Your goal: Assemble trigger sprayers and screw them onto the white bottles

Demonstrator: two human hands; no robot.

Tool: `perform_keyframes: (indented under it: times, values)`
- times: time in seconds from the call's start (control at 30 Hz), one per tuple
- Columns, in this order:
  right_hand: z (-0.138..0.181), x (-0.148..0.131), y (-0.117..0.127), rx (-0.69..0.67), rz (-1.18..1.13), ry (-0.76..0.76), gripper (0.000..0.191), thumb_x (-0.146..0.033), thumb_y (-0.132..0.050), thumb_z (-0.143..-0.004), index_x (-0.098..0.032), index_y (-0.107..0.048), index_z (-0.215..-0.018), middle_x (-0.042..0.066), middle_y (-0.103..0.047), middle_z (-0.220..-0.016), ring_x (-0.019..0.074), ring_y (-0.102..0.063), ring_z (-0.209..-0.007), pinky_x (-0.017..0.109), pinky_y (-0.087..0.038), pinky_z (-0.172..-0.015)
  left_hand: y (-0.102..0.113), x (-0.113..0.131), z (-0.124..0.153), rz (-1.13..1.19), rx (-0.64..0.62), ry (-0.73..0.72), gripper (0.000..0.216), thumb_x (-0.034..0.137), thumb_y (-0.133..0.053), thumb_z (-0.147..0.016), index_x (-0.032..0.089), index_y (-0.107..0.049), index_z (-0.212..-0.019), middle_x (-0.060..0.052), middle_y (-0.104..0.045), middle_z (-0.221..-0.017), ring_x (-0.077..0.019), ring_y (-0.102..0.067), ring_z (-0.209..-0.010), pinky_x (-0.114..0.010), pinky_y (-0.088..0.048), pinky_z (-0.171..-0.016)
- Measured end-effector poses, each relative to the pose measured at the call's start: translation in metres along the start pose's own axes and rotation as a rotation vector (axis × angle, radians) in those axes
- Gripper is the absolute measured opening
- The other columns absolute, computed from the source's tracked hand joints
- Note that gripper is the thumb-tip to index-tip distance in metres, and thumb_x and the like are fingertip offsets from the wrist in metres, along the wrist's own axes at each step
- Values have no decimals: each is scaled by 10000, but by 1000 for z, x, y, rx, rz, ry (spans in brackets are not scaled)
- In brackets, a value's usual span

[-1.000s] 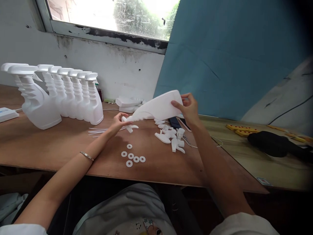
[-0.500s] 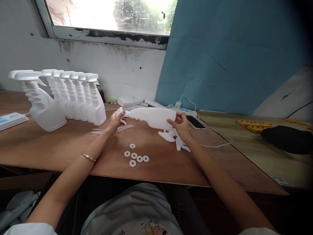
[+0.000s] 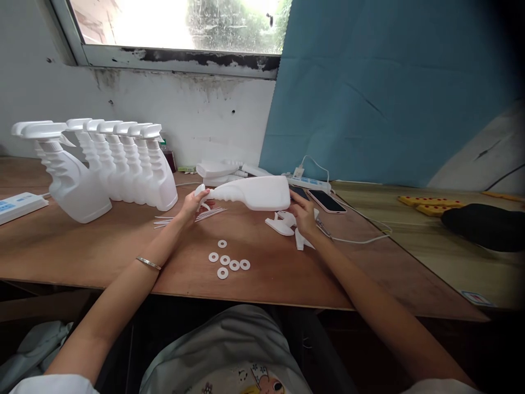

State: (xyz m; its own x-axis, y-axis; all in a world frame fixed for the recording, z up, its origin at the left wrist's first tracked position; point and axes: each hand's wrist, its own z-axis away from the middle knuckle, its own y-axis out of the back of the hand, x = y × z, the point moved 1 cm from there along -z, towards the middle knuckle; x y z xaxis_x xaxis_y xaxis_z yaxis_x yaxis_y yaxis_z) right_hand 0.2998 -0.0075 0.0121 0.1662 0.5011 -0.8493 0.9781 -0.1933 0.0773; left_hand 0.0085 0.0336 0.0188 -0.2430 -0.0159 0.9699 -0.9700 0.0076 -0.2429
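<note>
Above the table (image 3: 82, 246) a white bottle (image 3: 254, 193) is held sideways; its neck is clamped by fingers of the left hand (image 3: 192, 206), its base by those of the right hand (image 3: 302, 213); no spray head seems fitted yet; finished bottles (image 3: 123, 164) are lined up at left; loose spray heads (image 3: 283, 224) and washers (image 3: 227, 261) are left unused.

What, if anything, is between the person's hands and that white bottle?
Nothing visible. The left hand grips the white bottle at its neck end, and the right hand holds its base, both in direct contact.
</note>
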Motion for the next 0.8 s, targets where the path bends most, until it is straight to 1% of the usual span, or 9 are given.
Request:
perform_keyframes:
  times: [0.07, 0.13, 0.27, 0.4, 0.5, 0.57, 0.63, 0.73, 0.8]
  values:
    - [0, 2, -2, -37, 15, 48, 451, -297, -587, -634, -213, -607, -1076, 34, -633, -1041, 230, -582, -928, 373, -488, -784, 1, 1, 0, 15, 16, 2, 349, 334, -666, -668, 116, -535, -907, -31, -613, -698, -126, -602, -512, -190, -433, -406]
    - [0, 5, -2, -38, 39, 97, 458, -266, -627, -621, -206, -598, -1074, 47, -606, -1087, 223, -567, -964, 363, -471, -825, 2, 1, -1, 17, 33, -8, 360, 353, -679, -658, 124, -537, -896, -25, -612, -703, -120, -598, -509, -186, -426, -403]
    - [2, 6, -1, 5, 136, 141, 397, -266, -658, -634, -203, -589, -1021, 59, -577, -1078, 195, -570, -924, 337, -496, -774, 4, 0, -4, -3, 42, -15, 381, 362, -703, -627, 123, -543, -878, -30, -613, -690, -123, -601, -528, -180, -418, -407]
    - [5, -2, -1, 105, 168, 221, 267, -301, -700, -613, -204, -578, -830, 53, -520, -1151, 195, -539, -1007, 318, -508, -763, 5, 0, -4, -27, 19, -23, 354, 329, -702, -624, 113, -546, -859, -41, -611, -707, -127, -605, -551, -164, -396, -382]
    - [3, -4, -3, 167, 76, 259, 243, -313, -701, -631, -189, -495, -673, 52, -531, -1174, 198, -529, -1056, 341, -489, -829, 4, 2, -2, -16, -21, -32, 358, 299, -704, -620, 102, -551, -878, -59, -620, -759, -139, -616, -597, -162, -402, -383]
    - [1, -2, -4, 194, -12, 241, 273, -325, -689, -655, -189, -453, -641, 53, -573, -1134, 198, -540, -1060, 368, -464, -878, 3, 2, 0, 11, -54, -27, 354, 277, -703, -622, 95, -558, -889, -69, -627, -770, -144, -617, -606, -173, -424, -402]
    - [0, 1, -5, 203, -78, 196, 274, -342, -686, -662, -193, -457, -656, 51, -610, -1082, 201, -557, -1044, 387, -454, -892, 3, 2, 0, 46, -66, -12, 333, 253, -699, -630, 88, -565, -887, -69, -631, -738, -139, -612, -590, -184, -449, -433]
    - [-1, 5, -4, 191, -116, 137, 263, -366, -686, -662, -198, -486, -698, 46, -618, -1069, 202, -583, -1000, 385, -481, -845, 3, 1, -2, 101, -60, 1, 294, 220, -692, -643, 85, -576, -878, -63, -635, -702, -123, -604, -574, -189, -475, -482]
    - [0, 5, -4, 174, -116, 127, 266, -375, -688, -658, -203, -494, -718, 43, -611, -1078, 197, -585, -985, 366, -501, -801, 4, 1, -4, 129, -54, 8, 272, 206, -684, -655, 84, -583, -876, -60, -639, -702, -117, -602, -569, -187, -479, -492]
